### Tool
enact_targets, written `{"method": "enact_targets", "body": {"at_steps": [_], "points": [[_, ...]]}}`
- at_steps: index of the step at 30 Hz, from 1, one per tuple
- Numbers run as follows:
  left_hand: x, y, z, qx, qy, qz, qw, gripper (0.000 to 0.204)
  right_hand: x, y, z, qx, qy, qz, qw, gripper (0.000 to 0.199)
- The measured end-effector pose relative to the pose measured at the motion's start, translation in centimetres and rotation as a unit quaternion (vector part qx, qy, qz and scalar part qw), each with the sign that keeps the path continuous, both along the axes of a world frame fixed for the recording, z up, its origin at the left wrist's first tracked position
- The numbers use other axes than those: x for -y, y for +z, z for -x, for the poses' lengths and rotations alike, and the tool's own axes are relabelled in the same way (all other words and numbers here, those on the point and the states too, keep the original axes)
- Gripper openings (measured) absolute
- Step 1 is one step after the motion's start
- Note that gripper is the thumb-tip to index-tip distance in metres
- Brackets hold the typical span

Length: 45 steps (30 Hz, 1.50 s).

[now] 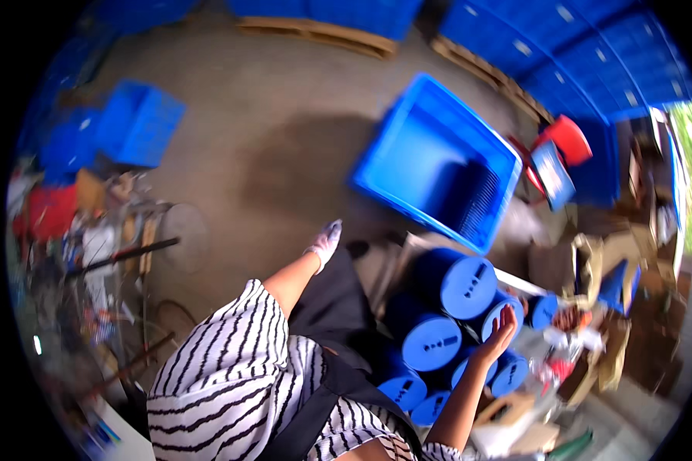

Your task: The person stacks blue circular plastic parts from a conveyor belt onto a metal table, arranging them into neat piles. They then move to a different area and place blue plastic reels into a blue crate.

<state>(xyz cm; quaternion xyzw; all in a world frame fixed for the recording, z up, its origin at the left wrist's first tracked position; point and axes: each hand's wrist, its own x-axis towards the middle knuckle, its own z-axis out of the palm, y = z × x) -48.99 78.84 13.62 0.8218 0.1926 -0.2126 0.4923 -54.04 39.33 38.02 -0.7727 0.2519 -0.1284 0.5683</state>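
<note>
Near blue cylinders (430,343), right fingers (508,316) outstretched

Black-striped white shirt (215,376), black apron (350,378) over it.

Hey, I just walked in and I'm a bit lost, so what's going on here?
A person in a striped top is beside stacked blue cylinders. Their right hand is open in front of the stack; contact can't be judged. Their left hand is extended over the floor. Neither visibly holds anything. A blue crate sits just beyond the stack.
</note>
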Motion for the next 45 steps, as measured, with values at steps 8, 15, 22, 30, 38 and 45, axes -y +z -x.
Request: {"method": "enact_targets", "body": {"at_steps": [8, 15, 22, 30, 38, 45], "points": [[-26.7, 16.7, 23.8, -0.213, 0.391, -0.099, 0.89, 0.058, -18.8, 2.0, 3.2, -0.071, 0.807, 0.238, 0.535, 0.036], [-26.9, 7.1, 42.4, -0.221, 0.494, -0.11, 0.834, 0.043, -30.5, -2.5, 0.7, -0.12, 0.827, 0.263, 0.482, 0.036], [-24.9, 2.7, 41.9, -0.387, 0.313, 0.15, 0.854, 0.039, -49.3, -4.2, -7.0, -0.049, 0.878, 0.205, 0.429, 0.046], [-49.6, 8.9, 20.9, -0.036, 0.545, -0.083, 0.833, 0.051, -55.3, -16.0, -22.7, -0.179, 0.748, 0.207, 0.604, 0.034], [-60.9, 9.7, 4.4, -0.054, 0.454, -0.079, 0.886, 0.05, -61.7, -20.7, -40.3, -0.328, 0.669, 0.294, 0.599, 0.032], [-62.4, 4.2, 3.3, -0.211, 0.527, 0.068, 0.82, 0.032, -78.7, -18.8, -59.0, -0.311, 0.708, 0.317, 0.55, 0.032]]}}
